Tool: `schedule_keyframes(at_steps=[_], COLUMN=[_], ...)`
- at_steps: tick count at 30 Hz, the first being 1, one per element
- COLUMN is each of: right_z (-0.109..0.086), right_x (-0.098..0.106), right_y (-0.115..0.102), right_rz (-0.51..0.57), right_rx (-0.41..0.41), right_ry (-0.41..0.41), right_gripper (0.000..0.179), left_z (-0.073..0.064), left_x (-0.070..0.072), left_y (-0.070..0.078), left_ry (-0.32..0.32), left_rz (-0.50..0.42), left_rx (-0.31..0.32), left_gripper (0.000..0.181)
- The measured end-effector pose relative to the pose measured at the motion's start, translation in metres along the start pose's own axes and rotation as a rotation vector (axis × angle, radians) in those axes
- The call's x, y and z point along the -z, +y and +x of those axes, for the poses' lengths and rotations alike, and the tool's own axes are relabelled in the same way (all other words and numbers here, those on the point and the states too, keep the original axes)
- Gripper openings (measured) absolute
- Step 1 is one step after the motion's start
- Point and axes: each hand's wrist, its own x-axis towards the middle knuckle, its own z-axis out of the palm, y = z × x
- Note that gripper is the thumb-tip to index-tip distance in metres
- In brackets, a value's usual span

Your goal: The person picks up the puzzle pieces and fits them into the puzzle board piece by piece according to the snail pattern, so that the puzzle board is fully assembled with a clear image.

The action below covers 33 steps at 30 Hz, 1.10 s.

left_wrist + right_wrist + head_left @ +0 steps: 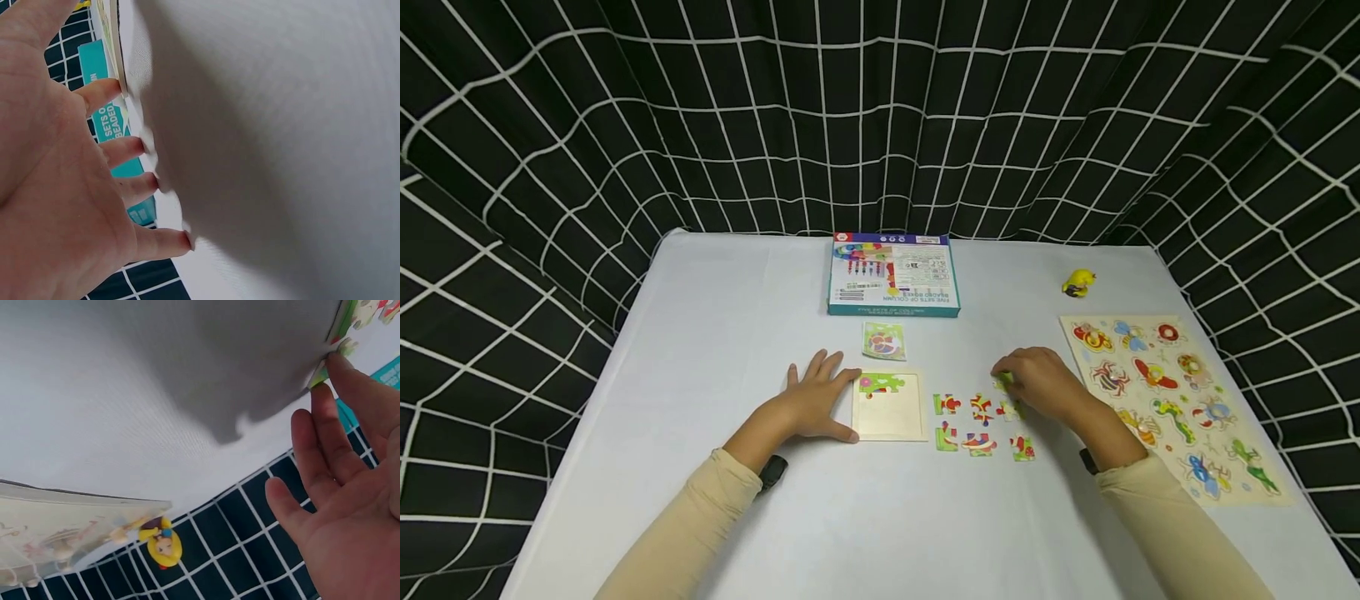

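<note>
A small square wooden puzzle tray (923, 410) lies on the white table, with joined green pieces (880, 382) in its upper left corner. My left hand (815, 402) lies spread at the tray's left side, thumb and index finger touching its edge. To the right of the tray, my right hand (1042, 383) pinches a green jigsaw piece (319, 376) between thumb and fingertips; the hand partly covers that piece in the head view. Several loose jigsaw pieces (980, 444), red, green and white, lie in rows between the tray and my right hand.
Behind the tray lies a small picture card (884, 342), then a flat teal-edged box (895, 275). A wooden board with insect pictures (1097, 400) lies at the right, below a yellow figurine (1078, 283). Black grid-patterned cloth (880, 117) surrounds the table.
</note>
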Motion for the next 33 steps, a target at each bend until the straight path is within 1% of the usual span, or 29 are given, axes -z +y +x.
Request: schedule_keyframes(at_steps=[3, 5, 7, 11, 14, 19, 24, 33], right_z=[0.001, 0.003, 0.007, 0.020, 0.030, 0.044, 0.052, 0.058], right_x=[-0.001, -0.001, -0.001, -0.003, -0.008, -0.015, -0.019, -0.017], right_y=[-0.004, -0.011, -0.021, -0.047, -0.065, -0.085, -0.096, -0.101], right_rz=[-0.029, -0.038, -0.035, -0.012, -0.020, -0.050, -0.056, -0.046], right_rx=[-0.009, -0.007, 0.012, 0.089, 0.156, 0.224, 0.245, 0.269], right_ry=[0.011, 0.016, 0.018, 0.012, 0.005, -0.008, -0.007, -0.013], right_gripper=[0.026, 0.025, 0.025, 0.024, 0.024, 0.023, 0.023, 0.021], left_z=[0.002, 0.003, 0.004, 0.004, 0.003, 0.002, 0.001, -0.001], left_x=[0.000, 0.000, -0.001, -0.002, -0.003, -0.003, -0.002, 0.000], left_y=[0.001, 0.003, 0.004, 0.004, 0.005, 0.005, 0.005, 0.004], left_ry=[-0.013, -0.018, -0.018, -0.016, -0.014, -0.010, 0.002, 0.015], left_rz=[-0.003, 0.001, 0.010, 0.023, 0.030, 0.035, 0.047, 0.057], left_rx=[-0.004, -0.008, -0.009, -0.002, 0.002, 0.003, 0.009, 0.020], left_gripper=[0.100, 0.100, 0.100, 0.101, 0.101, 0.101, 0.102, 0.102])
